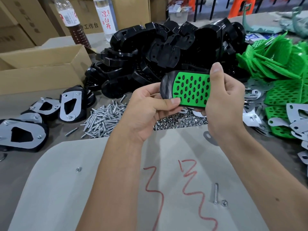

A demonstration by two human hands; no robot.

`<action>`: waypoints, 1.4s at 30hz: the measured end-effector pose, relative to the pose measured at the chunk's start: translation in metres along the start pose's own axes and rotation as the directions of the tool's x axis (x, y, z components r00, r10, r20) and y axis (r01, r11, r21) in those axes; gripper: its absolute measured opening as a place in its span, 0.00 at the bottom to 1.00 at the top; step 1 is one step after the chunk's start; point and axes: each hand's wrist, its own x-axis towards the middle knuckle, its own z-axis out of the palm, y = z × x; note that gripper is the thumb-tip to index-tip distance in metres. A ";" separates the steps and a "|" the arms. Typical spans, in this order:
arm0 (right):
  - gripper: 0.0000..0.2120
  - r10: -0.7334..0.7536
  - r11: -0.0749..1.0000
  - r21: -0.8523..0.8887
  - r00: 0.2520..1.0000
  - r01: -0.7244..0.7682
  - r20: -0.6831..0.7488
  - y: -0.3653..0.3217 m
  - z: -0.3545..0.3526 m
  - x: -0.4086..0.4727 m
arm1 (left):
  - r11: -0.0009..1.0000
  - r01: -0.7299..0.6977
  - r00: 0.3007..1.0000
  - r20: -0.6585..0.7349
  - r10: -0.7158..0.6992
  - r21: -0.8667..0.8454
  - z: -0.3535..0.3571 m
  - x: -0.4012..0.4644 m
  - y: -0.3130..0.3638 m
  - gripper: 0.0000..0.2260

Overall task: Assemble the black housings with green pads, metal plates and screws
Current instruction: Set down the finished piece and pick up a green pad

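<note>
A black housing [166, 87] with a perforated green pad [191, 90] laid on its face is held up over the table between both hands. My left hand [146, 110] grips its near left edge, thumb pressed on the pad's lower corner. My right hand [223, 104] grips the right end, thumb over the top edge. Behind lie a heap of black housings [166, 47], a pile of green pads [280, 64], metal plates [296, 120], a pile of screws [105, 117] and nuts [180, 120]. Several finished assemblies [21, 134] lie at the left.
A grey board [83, 189] with red scribbles lies in front of me, bearing a loose screw [216, 193] and nut [224, 203]. An open cardboard box [41, 69] stands at the left, two water bottles [105, 17] behind it.
</note>
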 end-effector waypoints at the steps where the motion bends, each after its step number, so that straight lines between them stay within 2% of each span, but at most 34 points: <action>1: 0.31 -0.002 1.000 0.013 1.000 0.002 0.028 0.000 0.000 0.001 | 1.000 -0.001 1.000 -0.015 0.001 -0.019 0.001 0.000 -0.001 0.14; 4: 0.24 -0.024 0.999 0.026 0.980 0.019 0.198 -0.001 -0.004 0.004 | 0.989 -0.028 0.985 -0.171 0.003 -0.144 0.006 0.005 -0.003 0.07; 7: 0.15 -0.036 0.998 -0.027 0.943 0.048 0.330 0.000 -0.002 -0.001 | 0.961 -0.085 0.947 -0.323 -0.004 -0.263 0.014 0.008 -0.005 0.07; 10: 0.11 -0.057 0.992 -0.086 0.925 0.096 0.375 0.002 0.003 -0.010 | 0.965 -0.134 0.896 -0.444 0.020 -0.227 0.025 0.006 -0.008 0.23; 12: 0.11 -0.024 0.997 -0.059 0.899 0.055 0.437 0.001 0.002 -0.011 | 0.967 -0.206 0.855 -0.508 0.102 -0.153 0.028 0.006 -0.008 0.21; 14: 0.10 0.050 0.997 0.021 0.839 -0.073 0.542 -0.002 0.000 -0.010 | 0.965 -0.241 0.825 -0.545 0.148 -0.104 0.025 0.008 -0.006 0.16; 16: 0.05 0.087 0.983 0.068 0.759 -0.171 0.645 -0.004 -0.001 -0.012 | 0.969 -0.231 0.816 -0.560 0.144 -0.087 0.018 0.008 -0.004 0.15; 18: 0.07 0.082 0.982 0.069 0.730 -0.175 0.678 -0.004 0.001 -0.015 | 0.972 -0.207 0.819 -0.562 0.112 -0.109 0.014 0.008 -0.002 0.14; 27: 0.08 0.049 0.979 0.130 0.809 -0.154 0.586 -0.002 0.004 -0.017 | 0.978 -0.194 0.871 -0.471 0.138 -0.072 0.014 0.009 0.000 0.12; 31: 0.06 0.100 0.965 0.159 0.855 -0.208 0.510 0.001 0.004 -0.014 | 0.987 -0.084 0.941 -0.337 0.032 -0.140 0.020 0.007 -0.004 0.17; 33: 0.06 0.104 0.981 0.099 0.886 -0.166 0.452 0.003 0.005 -0.012 | 0.988 -0.047 0.956 -0.293 0.003 -0.146 0.024 0.007 -0.008 0.14; 35: 0.06 0.082 0.996 -0.023 0.894 -0.080 0.440 0.006 0.006 -0.012 | 0.990 -0.062 0.949 -0.313 0.018 -0.130 0.025 0.009 -0.011 0.12; 38: 0.07 -0.016 0.966 -0.230 0.916 0.118 0.402 0.008 0.002 -0.010 | 0.993 -0.086 0.926 -0.373 0.051 -0.078 0.016 0.012 -0.011 0.13; 40: 0.06 -0.140 0.878 -0.361 0.888 0.316 0.437 0.007 -0.003 -0.006 | 0.993 -0.097 0.908 -0.415 0.063 -0.061 0.008 0.012 -0.009 0.14; 42: 0.05 -0.164 0.738 -0.473 0.808 0.481 0.565 0.005 -0.006 -0.004 | 0.990 -0.118 0.896 -0.437 0.073 -0.076 0.001 0.011 -0.007 0.15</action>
